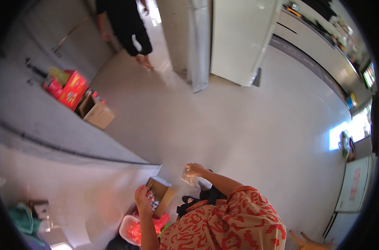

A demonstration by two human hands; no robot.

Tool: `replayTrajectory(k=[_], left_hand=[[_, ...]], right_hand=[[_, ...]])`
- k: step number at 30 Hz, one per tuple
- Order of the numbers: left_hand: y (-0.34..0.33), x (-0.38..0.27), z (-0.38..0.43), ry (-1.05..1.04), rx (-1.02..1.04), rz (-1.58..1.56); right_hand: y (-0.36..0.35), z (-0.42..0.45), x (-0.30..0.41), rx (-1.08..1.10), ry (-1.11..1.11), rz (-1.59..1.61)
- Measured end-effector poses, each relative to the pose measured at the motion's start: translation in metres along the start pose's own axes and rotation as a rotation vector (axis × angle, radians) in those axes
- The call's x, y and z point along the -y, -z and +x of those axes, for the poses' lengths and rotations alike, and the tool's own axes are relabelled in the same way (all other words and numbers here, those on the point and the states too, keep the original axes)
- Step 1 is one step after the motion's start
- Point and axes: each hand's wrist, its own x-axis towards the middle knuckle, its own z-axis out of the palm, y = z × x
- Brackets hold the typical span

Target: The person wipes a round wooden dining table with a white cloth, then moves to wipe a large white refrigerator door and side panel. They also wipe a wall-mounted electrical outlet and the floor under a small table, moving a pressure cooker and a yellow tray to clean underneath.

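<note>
My right hand (194, 169) is closed on a pale, translucent plastic bag (195, 181), which hangs in front of my body. My left hand (142, 198) is raised at the left edge of an open cardboard box (167, 200); whether its fingers hold anything cannot be told. Small red, white and blue packets (154, 203) lie inside the box. Below my left forearm is a white plastic tub (123, 229) with red plastic in it, beside a pink-red item.
A person (123, 25) in dark clothes stands barefoot at the upper left. A red carton (73, 89) and a brown cardboard box (99, 115) stand by the left wall. A white refrigerator (242, 40) and a kitchen counter (317, 40) are farther off. A wooden stool (308, 242) is at lower right.
</note>
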Motion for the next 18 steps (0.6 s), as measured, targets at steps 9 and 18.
replayTrajectory(k=[9, 18], left_hand=[[-0.23, 0.053, 0.013, -0.034, 0.946, 0.686], [-0.377, 0.06, -0.013, 0.017, 1.186, 0.417]], right_hand=[[0.163, -0.133, -0.001, -0.206, -0.165, 0.138], [0.238, -0.209, -0.09, -0.584, -0.183, 0.769]])
